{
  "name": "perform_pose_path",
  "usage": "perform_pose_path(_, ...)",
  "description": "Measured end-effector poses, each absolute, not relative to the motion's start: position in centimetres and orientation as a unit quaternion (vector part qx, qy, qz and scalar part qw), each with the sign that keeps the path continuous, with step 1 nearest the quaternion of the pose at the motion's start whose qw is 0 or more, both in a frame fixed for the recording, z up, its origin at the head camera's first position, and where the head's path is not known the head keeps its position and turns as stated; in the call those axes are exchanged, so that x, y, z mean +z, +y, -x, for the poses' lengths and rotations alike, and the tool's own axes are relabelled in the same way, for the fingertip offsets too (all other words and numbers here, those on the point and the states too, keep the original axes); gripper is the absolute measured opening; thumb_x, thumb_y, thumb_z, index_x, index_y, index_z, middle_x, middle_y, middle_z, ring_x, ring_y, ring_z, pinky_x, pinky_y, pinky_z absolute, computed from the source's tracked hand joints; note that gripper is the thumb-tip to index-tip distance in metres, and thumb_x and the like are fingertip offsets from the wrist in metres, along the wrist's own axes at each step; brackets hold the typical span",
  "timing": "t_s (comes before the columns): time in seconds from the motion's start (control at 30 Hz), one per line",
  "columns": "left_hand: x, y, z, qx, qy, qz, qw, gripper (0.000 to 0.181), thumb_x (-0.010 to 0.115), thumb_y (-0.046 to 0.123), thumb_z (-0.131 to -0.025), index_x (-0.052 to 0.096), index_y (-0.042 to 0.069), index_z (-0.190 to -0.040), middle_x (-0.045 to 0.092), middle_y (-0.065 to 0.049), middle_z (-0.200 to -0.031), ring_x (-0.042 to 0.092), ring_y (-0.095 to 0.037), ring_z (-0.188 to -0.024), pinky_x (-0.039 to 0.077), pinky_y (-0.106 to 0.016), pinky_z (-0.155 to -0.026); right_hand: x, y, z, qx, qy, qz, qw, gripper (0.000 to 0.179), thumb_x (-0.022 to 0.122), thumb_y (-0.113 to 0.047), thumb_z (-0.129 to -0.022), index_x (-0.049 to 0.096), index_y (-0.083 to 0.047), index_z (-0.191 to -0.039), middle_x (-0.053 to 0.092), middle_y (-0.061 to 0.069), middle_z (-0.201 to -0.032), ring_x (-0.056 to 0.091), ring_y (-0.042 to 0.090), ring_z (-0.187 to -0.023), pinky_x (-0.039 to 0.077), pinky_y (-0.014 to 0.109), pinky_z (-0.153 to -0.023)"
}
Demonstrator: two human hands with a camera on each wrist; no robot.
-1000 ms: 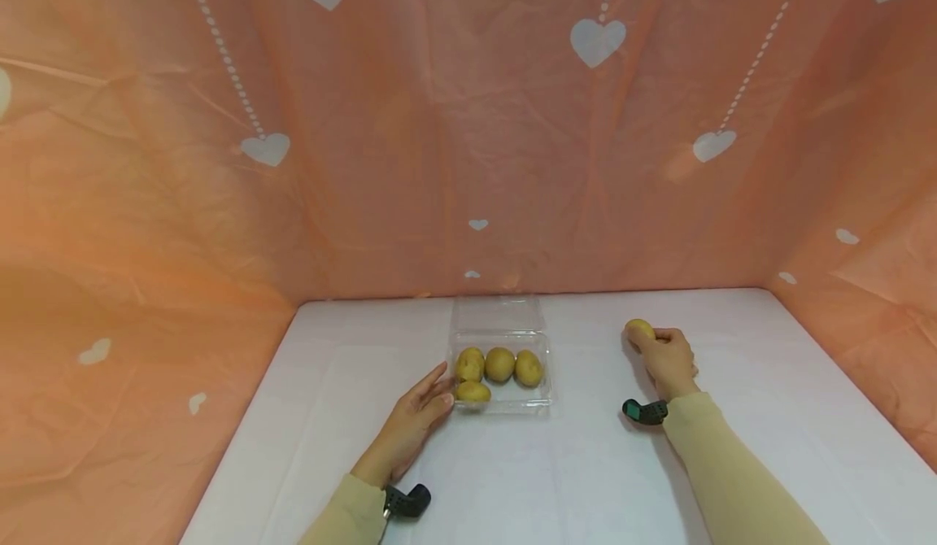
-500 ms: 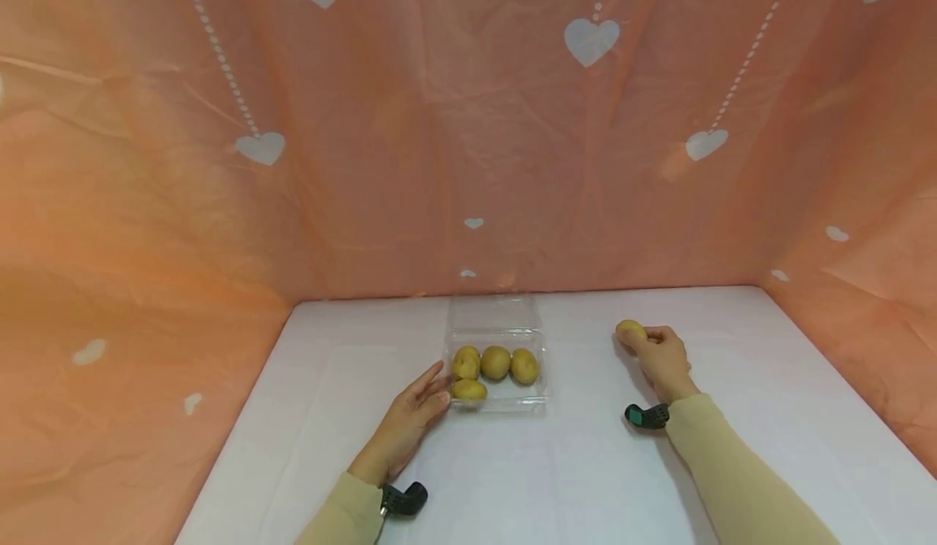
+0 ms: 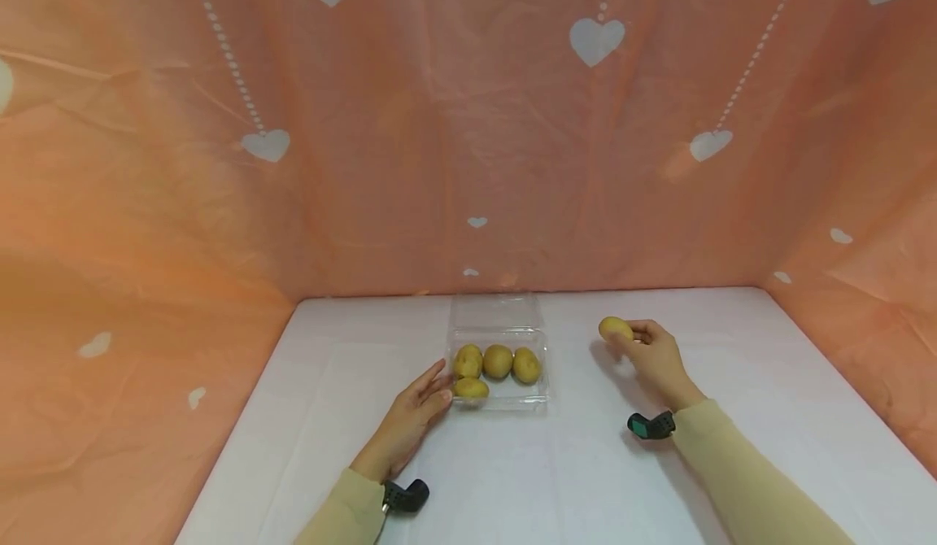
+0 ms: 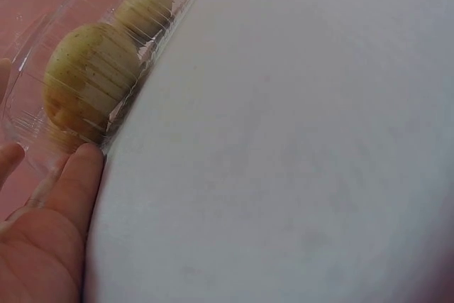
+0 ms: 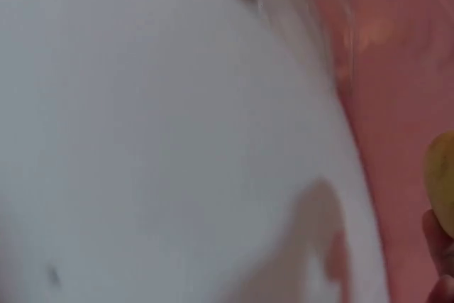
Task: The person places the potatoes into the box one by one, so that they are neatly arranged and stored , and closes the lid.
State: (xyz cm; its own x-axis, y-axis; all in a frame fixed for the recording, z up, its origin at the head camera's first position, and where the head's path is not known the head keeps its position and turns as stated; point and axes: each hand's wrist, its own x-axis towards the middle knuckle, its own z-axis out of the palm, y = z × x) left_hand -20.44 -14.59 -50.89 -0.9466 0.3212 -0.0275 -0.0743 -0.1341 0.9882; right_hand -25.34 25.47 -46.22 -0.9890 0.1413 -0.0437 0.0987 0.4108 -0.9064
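My right hand (image 3: 656, 364) pinches a yellow-brown potato (image 3: 613, 328) over the right side of the table, its shadow falling on the cloth. In the right wrist view the held potato (image 5: 441, 179) shows at the right edge above the fingertips. A clear plastic clamshell box (image 3: 508, 405) stands in the middle with its lid (image 3: 494, 312) folded back. Several potatoes (image 3: 498, 362) lie inside, three along the back and another at the front left (image 3: 471, 388). My left hand (image 3: 405, 425), fingers fairly straight, rests against the box's left side; its fingertips (image 4: 89, 152) lie at the box's corner.
A white cloth covers the table (image 3: 556, 480). Behind and on both sides hangs an orange curtain (image 3: 410, 163) with pale hearts, meeting the table's back edge just beyond the lid. A dark wrist camera (image 3: 407, 496) sits on each wrist.
My right hand has lifted its potato a little and carried it left, toward the box. The left hand stays at the box, and the potatoes inside have not moved.
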Motion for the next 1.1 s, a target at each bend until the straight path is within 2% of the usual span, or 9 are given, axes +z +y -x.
perform_pose_path(0.13,-50.7,-14.5,20.5,0.75,0.641,-0.092,0.133,0.067,0.061,0.016,-0.096,0.026,0.009,-0.153,0.031,-0.026,-0.15,0.031,-0.034,-0.138,0.031,-0.04,-0.11,-45.6,23.9,25.0,0.547,-0.835,0.042,0.032,0.059,0.072,-0.043,-0.086,0.052,-0.001,-0.123,0.061,0.009,-0.101,0.055,0.016,-0.088,0.047,0.021,-0.069)
perform_pose_path(0.3,-50.8,-14.6,20.3,0.756,0.634,-0.087,0.136,0.066,0.06,0.014,-0.096,0.026,0.01,-0.153,0.031,-0.025,-0.151,0.031,-0.033,-0.138,0.031,-0.038,-0.11,-44.9,22.0,24.5,0.542,-0.838,0.007,0.057,0.051,0.076,-0.036,-0.084,0.058,-0.003,-0.118,0.06,0.006,-0.093,0.049,0.017,-0.083,0.044,0.021,-0.064)
perform_pose_path(0.4,-50.8,-14.6,20.3,0.758,0.631,-0.089,0.139,0.067,0.06,0.015,-0.096,0.026,0.01,-0.153,0.031,-0.025,-0.151,0.031,-0.033,-0.138,0.031,-0.038,-0.11,-44.6,20.9,24.1,0.527,-0.847,-0.021,0.071,0.048,0.077,-0.034,-0.084,0.058,-0.005,-0.117,0.061,0.006,-0.095,0.046,0.019,-0.086,0.042,0.023,-0.067)
perform_pose_path(0.63,-50.8,-14.6,20.4,0.757,0.632,-0.092,0.136,0.067,0.06,0.016,-0.097,0.025,0.01,-0.153,0.031,-0.025,-0.151,0.031,-0.033,-0.138,0.032,-0.037,-0.11,-44.4,18.3,23.8,0.526,-0.84,-0.094,0.092,0.043,0.078,-0.024,-0.083,0.056,-0.004,-0.115,0.065,0.01,-0.096,0.055,0.02,-0.087,0.045,0.023,-0.071)
perform_pose_path(0.83,-50.6,-14.6,20.4,0.755,0.635,-0.091,0.132,0.066,0.06,0.016,-0.097,0.026,0.01,-0.153,0.032,-0.025,-0.15,0.031,-0.033,-0.138,0.033,-0.035,-0.109,-44.6,17.0,23.1,0.489,-0.854,-0.145,0.103,0.041,0.08,-0.025,-0.081,0.058,-0.009,-0.112,0.064,0.001,-0.098,0.056,0.017,-0.086,0.048,0.028,-0.073)
perform_pose_path(1.1,-50.4,-14.5,20.3,0.754,0.636,-0.087,0.138,0.067,0.061,0.014,-0.096,0.026,0.01,-0.153,0.033,-0.024,-0.15,0.031,-0.031,-0.138,0.031,-0.037,-0.111,-45.1,15.6,22.3,0.444,-0.871,-0.191,0.09,0.038,0.08,-0.022,-0.08,0.06,-0.017,-0.112,0.064,-0.008,-0.101,0.056,0.015,-0.092,0.047,0.041,-0.084)
